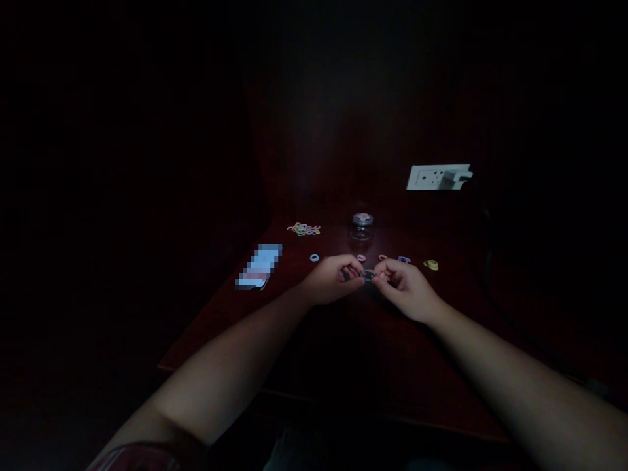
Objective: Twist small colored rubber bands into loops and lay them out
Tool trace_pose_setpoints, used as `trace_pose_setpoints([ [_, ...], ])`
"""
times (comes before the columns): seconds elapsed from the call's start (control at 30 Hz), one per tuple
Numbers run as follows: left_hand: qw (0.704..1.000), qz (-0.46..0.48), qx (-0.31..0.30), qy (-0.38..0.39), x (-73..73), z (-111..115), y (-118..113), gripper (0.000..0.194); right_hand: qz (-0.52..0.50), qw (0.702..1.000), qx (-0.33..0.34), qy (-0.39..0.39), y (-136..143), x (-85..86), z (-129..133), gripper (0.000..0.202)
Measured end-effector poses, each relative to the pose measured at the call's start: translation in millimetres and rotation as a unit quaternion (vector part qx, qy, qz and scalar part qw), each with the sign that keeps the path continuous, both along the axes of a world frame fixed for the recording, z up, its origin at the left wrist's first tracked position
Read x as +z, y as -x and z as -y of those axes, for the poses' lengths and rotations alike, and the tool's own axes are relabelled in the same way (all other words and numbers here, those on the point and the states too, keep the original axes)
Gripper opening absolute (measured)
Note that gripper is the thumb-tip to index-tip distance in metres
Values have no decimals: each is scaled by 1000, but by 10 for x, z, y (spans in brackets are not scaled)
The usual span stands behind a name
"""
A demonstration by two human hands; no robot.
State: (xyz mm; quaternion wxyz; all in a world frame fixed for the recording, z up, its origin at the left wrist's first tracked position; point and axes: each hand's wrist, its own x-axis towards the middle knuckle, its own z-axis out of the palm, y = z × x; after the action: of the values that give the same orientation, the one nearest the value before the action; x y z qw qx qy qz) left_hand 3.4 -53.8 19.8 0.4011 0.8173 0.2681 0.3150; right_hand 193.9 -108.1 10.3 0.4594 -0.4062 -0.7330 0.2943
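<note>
My left hand (330, 281) and my right hand (412, 291) meet over the table. Pinched between the fingertips of both is a small, dark greenish hair tie (367, 275) with some reddish colour, held as a loop. Just beyond the hands, small hair ties lie in a row by colour: blue (314, 258), pink (361, 258), orange (383, 258), purple (403, 260) and yellow (431, 265). My fingers partly cover the row. Farther back on the left is a loose pile of mixed hair ties (304, 229).
A clear lidded jar (362, 229) stands at the back of the dark red table (220, 343). To the left lies a phone (260, 265) with a lit, pixelated screen. A wall socket (422, 177) with a plug (454, 178) is at the right. The surroundings are very dark.
</note>
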Motion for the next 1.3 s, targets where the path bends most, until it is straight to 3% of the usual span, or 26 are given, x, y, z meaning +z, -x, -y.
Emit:
trace_pose_setpoints([
  [1.3,1000,-7,10,11,48,3,-17,18,-9,1000,-3,0,-22,-22,-20,16],
])
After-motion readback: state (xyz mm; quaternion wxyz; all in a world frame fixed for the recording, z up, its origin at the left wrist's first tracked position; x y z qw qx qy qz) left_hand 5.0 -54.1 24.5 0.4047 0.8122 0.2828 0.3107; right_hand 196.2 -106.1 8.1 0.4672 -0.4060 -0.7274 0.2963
